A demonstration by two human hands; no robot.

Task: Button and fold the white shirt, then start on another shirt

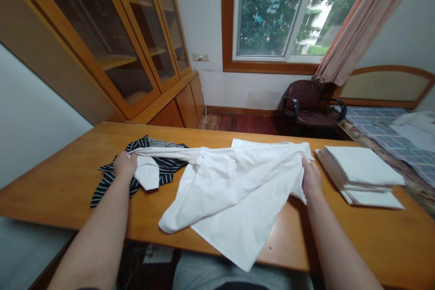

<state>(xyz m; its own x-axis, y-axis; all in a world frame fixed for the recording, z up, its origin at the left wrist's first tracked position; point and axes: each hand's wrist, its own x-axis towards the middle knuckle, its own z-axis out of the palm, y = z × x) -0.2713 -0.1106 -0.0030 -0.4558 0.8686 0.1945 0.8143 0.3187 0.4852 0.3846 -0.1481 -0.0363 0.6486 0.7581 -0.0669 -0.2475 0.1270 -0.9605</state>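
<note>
A white shirt [231,186] is stretched out between both of my hands above a wooden table [64,181], with its lower part draped over the near edge. My left hand [125,164] is closed on the shirt's left end, just over a black and white striped garment [166,168] lying on the table. At the shirt's right end, my right hand [311,176] grips the cloth with closed fingers.
A stack of folded white and beige clothes [360,173] lies at the table's right. Behind the table stand a dark armchair [307,104], a bed [397,136] and a glass-door wooden cabinet [136,54]. A window with a pink curtain [367,18] is at the back.
</note>
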